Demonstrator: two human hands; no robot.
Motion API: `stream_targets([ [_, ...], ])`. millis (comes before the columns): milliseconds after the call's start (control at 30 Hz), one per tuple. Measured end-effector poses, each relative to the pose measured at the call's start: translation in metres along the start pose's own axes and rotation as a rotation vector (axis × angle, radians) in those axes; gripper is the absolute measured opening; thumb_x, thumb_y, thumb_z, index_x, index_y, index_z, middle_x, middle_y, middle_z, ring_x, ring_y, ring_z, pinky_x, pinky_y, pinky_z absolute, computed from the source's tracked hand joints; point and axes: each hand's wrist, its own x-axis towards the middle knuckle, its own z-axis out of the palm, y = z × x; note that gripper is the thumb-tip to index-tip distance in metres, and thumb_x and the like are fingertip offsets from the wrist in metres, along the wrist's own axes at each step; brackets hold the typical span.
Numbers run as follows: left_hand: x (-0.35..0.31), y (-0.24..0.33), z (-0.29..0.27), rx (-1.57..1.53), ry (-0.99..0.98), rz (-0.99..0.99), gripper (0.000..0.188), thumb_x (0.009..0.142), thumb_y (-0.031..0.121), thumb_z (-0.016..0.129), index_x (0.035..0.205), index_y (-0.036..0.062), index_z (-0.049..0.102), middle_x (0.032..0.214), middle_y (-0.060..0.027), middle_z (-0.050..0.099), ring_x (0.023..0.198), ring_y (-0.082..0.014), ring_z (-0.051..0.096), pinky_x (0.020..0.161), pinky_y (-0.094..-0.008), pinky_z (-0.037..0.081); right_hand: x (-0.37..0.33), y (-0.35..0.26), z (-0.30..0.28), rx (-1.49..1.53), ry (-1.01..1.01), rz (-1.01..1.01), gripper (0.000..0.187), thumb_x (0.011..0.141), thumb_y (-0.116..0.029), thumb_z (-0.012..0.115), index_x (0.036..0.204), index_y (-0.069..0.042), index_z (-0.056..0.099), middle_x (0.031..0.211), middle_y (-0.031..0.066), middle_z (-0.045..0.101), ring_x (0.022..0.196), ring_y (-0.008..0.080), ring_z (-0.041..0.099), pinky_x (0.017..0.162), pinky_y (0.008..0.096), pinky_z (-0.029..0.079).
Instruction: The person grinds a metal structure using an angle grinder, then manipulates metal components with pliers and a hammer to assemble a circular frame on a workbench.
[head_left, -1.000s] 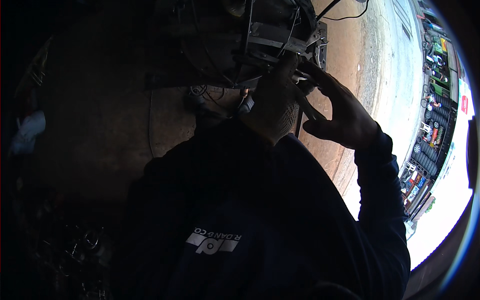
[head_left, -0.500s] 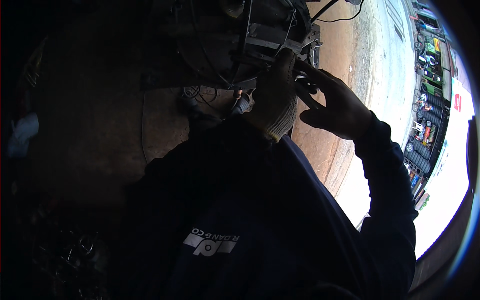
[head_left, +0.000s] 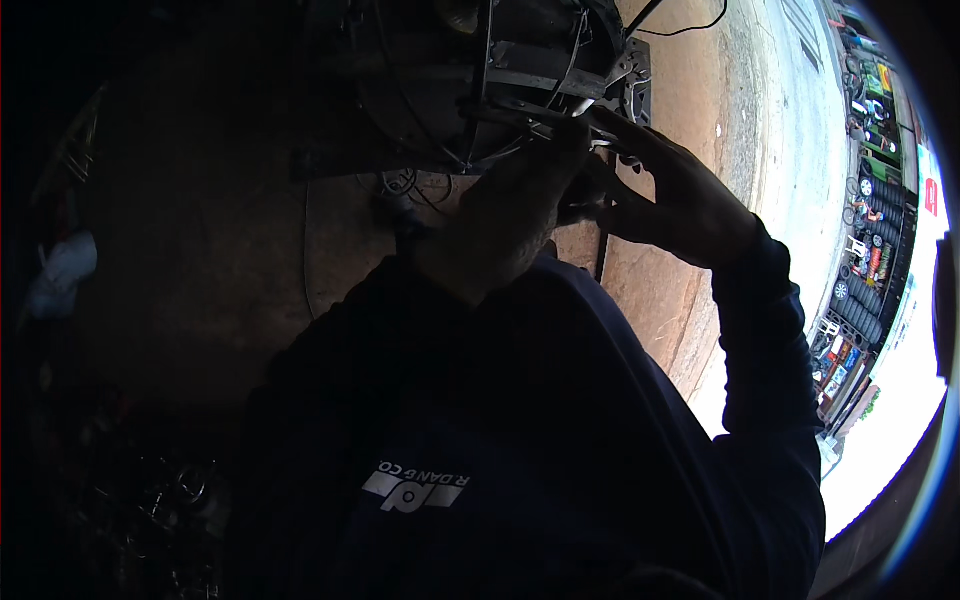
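Note:
A dark machine (head_left: 420, 120) with a round, cage-like frame of thin bars stands at the top of the head view. My left hand (head_left: 510, 205), in a knit work glove, reaches up to its right side, fingers together and bent around something in the shadow. My bare right hand (head_left: 680, 205) comes in from the right. Its fingers curl in beside the left hand's fingertips, with the thumb lower and apart from them. A small shiny metal part (head_left: 583, 108) lies just above the two hands' fingertips. What either hand grips is too dark to make out.
Brown ground (head_left: 200, 220) lies below the machine, with a thin cable (head_left: 307, 250) across it. A pale cloth-like thing (head_left: 70, 262) is at the far left. Tangled shiny metal (head_left: 190, 490) shows at lower left. Stacked tyres (head_left: 870, 300) stand across the bright road (head_left: 790, 110).
My left hand has shifted left and turned, its wrist now lower and darker. The right hand has moved slightly to the right. The whole view has shifted a little.

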Motion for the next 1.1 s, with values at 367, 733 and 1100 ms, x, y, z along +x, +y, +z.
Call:
stream_targets([
  [367,-0.003,0.047,-0.089,1.863,0.519,0.936,0.107,0.06,0.06,0.085,0.139,-0.0001,0.045,0.133,-0.0219,0.053,0.122,-0.0399,0.055,0.097,-0.0508,0.051,0.007,-0.001,-0.01,0.107,0.015,0.002,0.09,0.084,-0.027,0.083,0.157,-0.007,0.033,0.155,0.0229,0.043,0.145,0.0399,0.04,0.118,0.0523,0.034],
  [733,-0.001,0.036,-0.093,1.904,0.446,0.83,0.085,0.059,0.058,0.088,0.134,0.0308,0.059,0.149,-0.0284,0.033,0.135,-0.0493,0.041,0.105,-0.0649,0.044,-0.005,-0.016,0.0,-0.002,0.048,0.056,0.096,0.082,-0.037,0.084,0.157,-0.007,0.031,0.154,0.0257,0.041,0.142,0.043,0.042,0.116,0.0518,0.039],
  [1100,-0.01,0.023,-0.083,1.83,0.618,0.711,0.072,0.069,0.048,0.088,0.13,0.021,0.061,0.146,-0.0251,0.04,0.133,-0.0451,0.045,0.105,-0.0548,0.046,0.034,-0.027,-0.032,-0.234,-0.155,-0.028,0.073,0.09,-0.047,0.074,0.145,-0.006,0.049,0.134,0.0232,0.06,0.119,0.0368,0.063,0.103,0.0451,0.051],
])
